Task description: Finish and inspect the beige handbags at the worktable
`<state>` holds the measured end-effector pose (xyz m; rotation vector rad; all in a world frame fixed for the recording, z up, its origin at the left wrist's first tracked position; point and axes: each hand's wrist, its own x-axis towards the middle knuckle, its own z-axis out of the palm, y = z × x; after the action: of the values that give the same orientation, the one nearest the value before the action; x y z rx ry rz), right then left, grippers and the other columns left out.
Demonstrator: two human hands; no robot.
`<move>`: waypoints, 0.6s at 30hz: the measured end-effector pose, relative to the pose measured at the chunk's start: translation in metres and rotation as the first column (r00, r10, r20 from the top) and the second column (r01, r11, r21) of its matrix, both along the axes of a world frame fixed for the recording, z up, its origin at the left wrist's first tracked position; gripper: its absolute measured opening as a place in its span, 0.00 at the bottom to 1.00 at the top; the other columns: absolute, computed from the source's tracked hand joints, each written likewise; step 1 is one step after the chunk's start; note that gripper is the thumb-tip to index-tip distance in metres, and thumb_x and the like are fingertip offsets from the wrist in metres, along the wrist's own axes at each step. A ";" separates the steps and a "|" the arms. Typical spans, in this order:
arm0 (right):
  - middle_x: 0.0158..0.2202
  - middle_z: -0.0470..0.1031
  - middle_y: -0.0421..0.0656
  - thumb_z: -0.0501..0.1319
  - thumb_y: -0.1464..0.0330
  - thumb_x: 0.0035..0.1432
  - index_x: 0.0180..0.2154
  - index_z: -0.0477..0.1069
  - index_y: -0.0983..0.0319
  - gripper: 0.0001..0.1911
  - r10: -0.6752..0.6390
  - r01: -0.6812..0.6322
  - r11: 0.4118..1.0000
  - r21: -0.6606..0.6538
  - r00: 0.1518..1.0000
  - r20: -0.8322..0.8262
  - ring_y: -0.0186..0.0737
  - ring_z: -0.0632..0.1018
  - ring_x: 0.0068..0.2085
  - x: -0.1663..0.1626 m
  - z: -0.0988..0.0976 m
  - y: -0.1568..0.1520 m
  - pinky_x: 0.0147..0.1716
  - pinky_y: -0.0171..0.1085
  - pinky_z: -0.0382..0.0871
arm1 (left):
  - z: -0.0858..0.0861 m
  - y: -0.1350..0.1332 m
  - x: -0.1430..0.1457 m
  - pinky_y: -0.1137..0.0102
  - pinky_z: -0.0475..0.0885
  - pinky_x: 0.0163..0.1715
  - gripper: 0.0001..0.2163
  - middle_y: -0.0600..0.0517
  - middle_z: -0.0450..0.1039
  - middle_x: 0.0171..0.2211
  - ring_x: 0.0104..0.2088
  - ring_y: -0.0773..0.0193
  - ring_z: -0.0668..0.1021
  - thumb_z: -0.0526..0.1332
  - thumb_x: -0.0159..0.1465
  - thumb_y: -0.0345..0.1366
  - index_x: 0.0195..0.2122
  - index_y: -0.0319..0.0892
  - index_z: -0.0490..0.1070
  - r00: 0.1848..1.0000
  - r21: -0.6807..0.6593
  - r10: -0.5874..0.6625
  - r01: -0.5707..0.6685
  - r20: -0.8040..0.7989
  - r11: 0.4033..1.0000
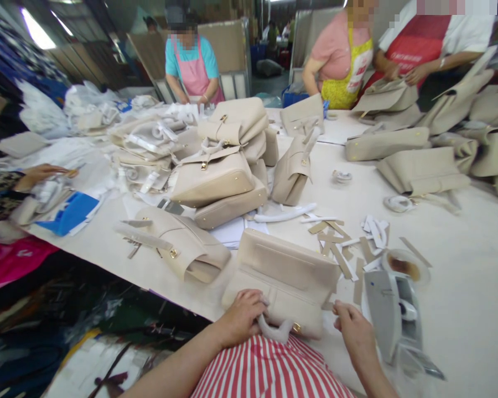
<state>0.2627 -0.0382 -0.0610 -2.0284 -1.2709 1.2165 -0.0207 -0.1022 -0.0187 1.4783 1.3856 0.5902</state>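
A beige handbag (282,282) lies at the table's near edge against my striped apron, its flap turned back away from me. My left hand (245,314) is closed on the bag's near left side, beside the white-wrapped handle (277,330). A gold clasp (296,327) shows right of that handle. Just off the bag's right side, my right hand (353,326) is closed in a pinch. A small beige edge shows by its fingertips, but I cannot make out what it holds. Another beige handbag (186,243) lies tilted to the left.
Stacked handbags (219,182) rise ahead. Loose beige strips (336,249) and white scraps lie to the right, near a grey tape dispenser (384,309) and a round dish (404,265). A co-worker's hand (43,174) is at left, by a blue piece (68,213). Others work across the table.
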 end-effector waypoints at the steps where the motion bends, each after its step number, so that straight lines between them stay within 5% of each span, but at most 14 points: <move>1: 0.18 0.70 0.39 0.54 0.51 0.47 0.31 0.69 0.62 0.21 0.037 -0.038 0.999 0.016 0.998 0.059 0.40 0.70 0.23 0.003 -0.003 -0.002 0.29 0.39 0.63 | -0.001 0.004 0.003 0.62 0.57 0.51 0.06 0.53 0.73 0.33 0.42 0.58 0.70 0.62 0.47 0.30 0.28 0.43 0.71 0.997 -0.035 0.069 -0.067 0.045 0.997; 4: 0.24 0.74 0.40 0.54 0.52 0.46 0.42 0.68 0.63 0.26 0.088 -0.090 0.996 0.025 0.993 0.076 0.39 0.71 0.21 0.012 -0.011 -0.009 0.31 0.40 0.64 | 0.004 0.025 0.009 0.69 0.64 0.35 0.04 0.55 0.67 0.22 0.28 0.64 0.70 0.52 0.51 0.29 0.22 0.41 0.64 0.957 -0.095 0.270 -0.261 0.103 0.961; 7: 0.28 0.75 0.42 0.52 0.52 0.47 0.40 0.70 0.62 0.25 0.134 -0.134 0.991 -0.005 0.989 0.066 0.39 0.70 0.21 0.020 -0.015 -0.010 0.30 0.40 0.65 | 0.026 0.054 0.012 0.72 0.62 0.29 0.06 0.56 0.64 0.19 0.24 0.66 0.69 0.48 0.53 0.30 0.22 0.41 0.62 0.891 -0.132 0.420 -0.402 0.174 0.906; 13: 0.26 0.74 0.43 0.48 0.53 0.50 0.38 0.69 0.61 0.23 0.146 -0.153 0.985 0.080 0.985 0.092 0.43 0.73 0.27 0.026 -0.014 0.000 0.29 0.39 0.64 | 0.089 0.108 0.023 0.76 0.60 0.24 0.05 0.58 0.64 0.16 0.20 0.71 0.67 0.53 0.54 0.33 0.22 0.41 0.64 0.794 -0.183 0.491 -0.456 0.359 0.871; 18: 0.29 0.75 0.43 0.51 0.50 0.50 0.39 0.70 0.59 0.23 0.101 -0.109 0.988 0.106 0.992 0.077 0.43 0.74 0.29 0.021 -0.004 0.012 0.31 0.39 0.65 | 0.122 0.150 0.034 0.78 0.60 0.20 0.06 0.59 0.59 0.12 0.16 0.73 0.64 0.54 0.55 0.32 0.21 0.40 0.62 0.665 -0.256 0.562 -0.507 0.492 0.823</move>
<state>0.2838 -0.0266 -0.0654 -1.9633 -1.4626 1.1028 0.0129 0.0477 0.1028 0.6905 1.3383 1.2025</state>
